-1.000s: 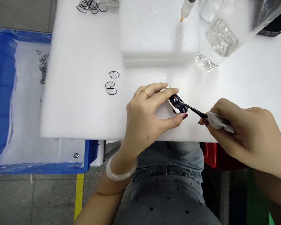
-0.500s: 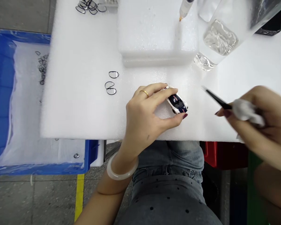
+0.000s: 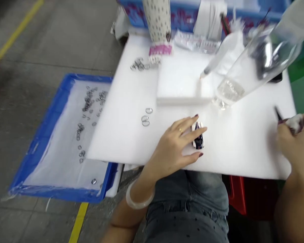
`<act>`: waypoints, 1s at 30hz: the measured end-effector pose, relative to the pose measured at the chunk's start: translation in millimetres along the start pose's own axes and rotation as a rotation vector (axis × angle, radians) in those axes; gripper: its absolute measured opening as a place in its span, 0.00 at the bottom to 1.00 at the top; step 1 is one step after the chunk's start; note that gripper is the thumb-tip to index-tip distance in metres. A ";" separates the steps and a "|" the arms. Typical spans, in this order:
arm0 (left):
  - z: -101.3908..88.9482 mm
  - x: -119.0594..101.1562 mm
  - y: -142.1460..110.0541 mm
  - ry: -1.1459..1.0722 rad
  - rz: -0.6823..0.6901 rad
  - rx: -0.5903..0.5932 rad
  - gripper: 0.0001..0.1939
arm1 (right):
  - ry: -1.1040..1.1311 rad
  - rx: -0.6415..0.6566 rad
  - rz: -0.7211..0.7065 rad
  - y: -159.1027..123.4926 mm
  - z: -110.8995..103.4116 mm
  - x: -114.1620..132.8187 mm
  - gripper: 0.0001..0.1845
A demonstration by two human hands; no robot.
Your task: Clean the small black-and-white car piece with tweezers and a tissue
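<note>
A small white and dark blue toy car [image 3: 198, 136] sits on the white foam sheet [image 3: 243, 148]. My left hand [image 3: 177, 145] grips the car between fingers and thumb. Far to the right, my right hand [image 3: 295, 141] is closed on black tweezers [image 3: 278, 114] and a small white wipe [image 3: 295, 122], well clear of the car. The picture is blurred by head motion.
A few thin wire rings [image 3: 146, 118] lie left of the car. A raised foam block [image 3: 179, 82], a syringe [image 3: 212, 65] and a clear plastic bottle [image 3: 253, 64] stand behind. A blue tray [image 3: 40, 141] with several rings lies at the left, lower down.
My right hand drew the tweezers off the car and swung out to the right. The view tilted up and back, showing more of the far table. My left hand kept hold of the car.
</note>
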State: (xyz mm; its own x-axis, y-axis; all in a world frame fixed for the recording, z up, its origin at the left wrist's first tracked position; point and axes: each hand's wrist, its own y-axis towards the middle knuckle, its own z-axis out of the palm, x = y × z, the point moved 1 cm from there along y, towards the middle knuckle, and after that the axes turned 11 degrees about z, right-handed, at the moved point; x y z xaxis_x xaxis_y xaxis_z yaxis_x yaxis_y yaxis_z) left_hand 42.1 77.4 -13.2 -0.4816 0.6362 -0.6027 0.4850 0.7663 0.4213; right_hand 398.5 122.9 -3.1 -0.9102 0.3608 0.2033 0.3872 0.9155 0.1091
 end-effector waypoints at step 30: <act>-75.5 94.5 -60.4 0.499 0.075 -0.201 0.18 | 0.797 -0.178 0.269 28.6 -43.8 12.3 0.17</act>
State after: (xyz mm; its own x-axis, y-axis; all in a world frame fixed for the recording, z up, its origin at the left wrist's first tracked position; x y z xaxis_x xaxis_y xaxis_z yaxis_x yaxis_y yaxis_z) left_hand -87.8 98.0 -44.5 -0.7628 0.6175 -0.1919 0.4059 0.6883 0.6012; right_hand 404.8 145.7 45.1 -0.4349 0.2678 0.8597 0.6533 0.7509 0.0965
